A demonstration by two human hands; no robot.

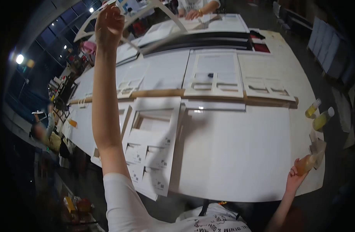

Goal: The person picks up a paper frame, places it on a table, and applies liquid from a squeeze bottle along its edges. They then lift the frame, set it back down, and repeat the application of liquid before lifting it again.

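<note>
My left hand (110, 23) is raised high at the upper left, its fingers closed on a white cut-out frame (168, 11). The frame hangs tilted over the far part of the table, blurred, with large openings. At the table's right edge my right hand (295, 178) is wrapped round a small bottle (305, 165) with orange-tinted contents. Crumpled brownish paper (318, 147) lies just beyond this bottle. Below my left forearm, a stack of white window-cut panels (154, 135) with small printed marks lies on the table.
A white-topped table (239, 154) fills the middle. Two bottles of yellow liquid, one a yellow-green bottle (320, 120), stand at its right edge. A long wooden strip (154, 93) crosses it beside more cut-out panels (216, 73). A co-worker's hand (193, 14) rests at the far side.
</note>
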